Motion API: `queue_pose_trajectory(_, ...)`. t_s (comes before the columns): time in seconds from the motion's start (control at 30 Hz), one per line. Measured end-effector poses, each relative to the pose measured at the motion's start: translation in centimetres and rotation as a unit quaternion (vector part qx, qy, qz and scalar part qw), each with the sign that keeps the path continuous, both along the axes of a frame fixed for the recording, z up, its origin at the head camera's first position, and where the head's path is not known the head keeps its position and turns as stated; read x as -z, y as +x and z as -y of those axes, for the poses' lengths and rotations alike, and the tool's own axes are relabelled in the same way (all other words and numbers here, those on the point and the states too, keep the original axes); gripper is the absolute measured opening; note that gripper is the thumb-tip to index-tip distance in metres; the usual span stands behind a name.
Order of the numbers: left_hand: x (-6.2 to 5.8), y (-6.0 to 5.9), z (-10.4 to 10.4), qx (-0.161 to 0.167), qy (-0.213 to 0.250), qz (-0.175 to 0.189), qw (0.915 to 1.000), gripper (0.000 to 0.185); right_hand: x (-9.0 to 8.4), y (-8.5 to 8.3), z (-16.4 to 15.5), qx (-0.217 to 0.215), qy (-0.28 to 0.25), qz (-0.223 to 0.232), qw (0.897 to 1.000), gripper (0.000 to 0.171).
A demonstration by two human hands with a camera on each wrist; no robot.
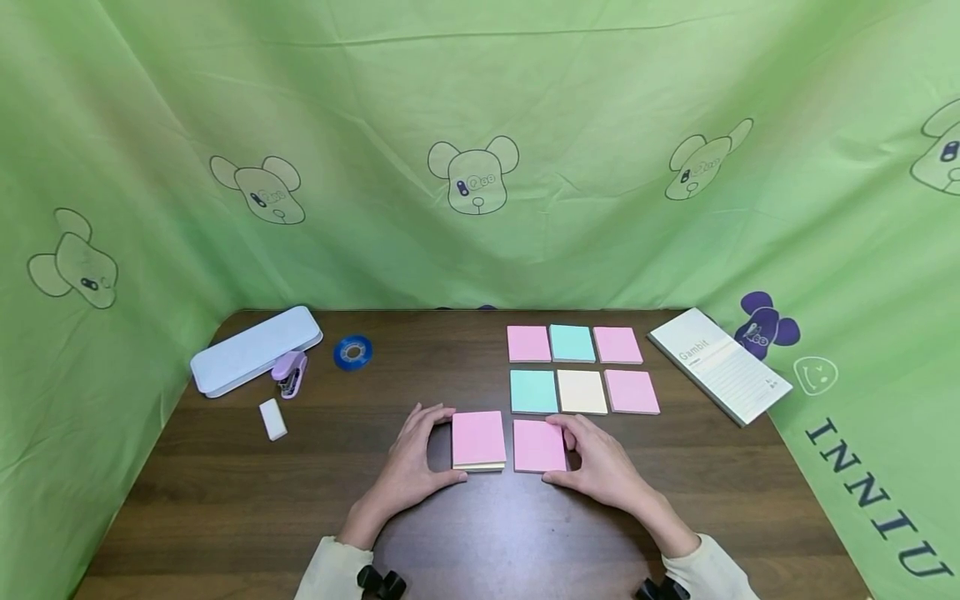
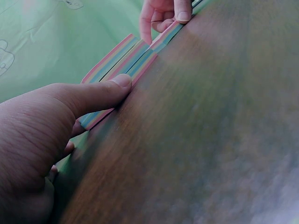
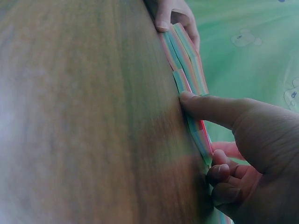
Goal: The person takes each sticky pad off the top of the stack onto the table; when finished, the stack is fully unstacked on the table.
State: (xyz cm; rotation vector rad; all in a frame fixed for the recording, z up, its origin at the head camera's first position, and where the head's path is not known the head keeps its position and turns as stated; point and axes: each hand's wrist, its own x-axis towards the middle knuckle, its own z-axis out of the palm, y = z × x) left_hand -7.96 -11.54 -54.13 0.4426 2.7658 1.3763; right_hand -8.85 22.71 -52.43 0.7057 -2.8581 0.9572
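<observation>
My left hand [image 1: 412,454] holds a stack of sticky note pads [image 1: 478,437] on the table, thumb at the near edge and fingers at the far left corner. Pink is on top, with a pale yellow layer showing below. In the left wrist view the thumb [image 2: 100,93] lies against the stack's striped side [image 2: 112,65]. To its right, a thinner pink sticky note pad [image 1: 536,447] is pinched by my right hand [image 1: 600,467] between thumb and fingers, a narrow gap from the stack. The right wrist view has the thumb [image 3: 210,107] on the near edge.
Behind the hands lie two rows of pads: pink [image 1: 632,392], turquoise [image 1: 533,392] and cream [image 1: 582,392]. A notepad [image 1: 720,365] lies at the right. At left are a pale blue case [image 1: 257,350], a purple stapler [image 1: 289,372], blue tape [image 1: 352,353] and a white eraser [image 1: 273,419].
</observation>
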Motion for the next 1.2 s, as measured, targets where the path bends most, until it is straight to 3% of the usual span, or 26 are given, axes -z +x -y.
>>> queue_pose_trajectory(0.47,0.0,0.1,0.0,0.0,0.0,0.001,1.0,0.093,0.0,0.1,0.8,-0.004,-0.032,-0.037,0.999,0.08)
queue_pose_trajectory(0.77,-0.1,0.0,-0.1,0.001,-0.002,-0.001,1.0,0.093,-0.9,0.0,3.2,-0.018,-0.052,-0.027,0.998,0.079)
queue_pose_trajectory(1.0,-0.2,0.0,-0.1,0.004,0.0,0.0,1.0,0.093,-1.6,-0.5,5.3,-0.044,-0.04,-0.018,0.998,0.084)
queue_pose_trajectory(1.2,0.0,-0.2,0.1,0.02,0.01,-0.022,0.9995,0.097,-1.9,-1.2,6.9,-0.062,-0.009,-0.007,0.998,0.094)
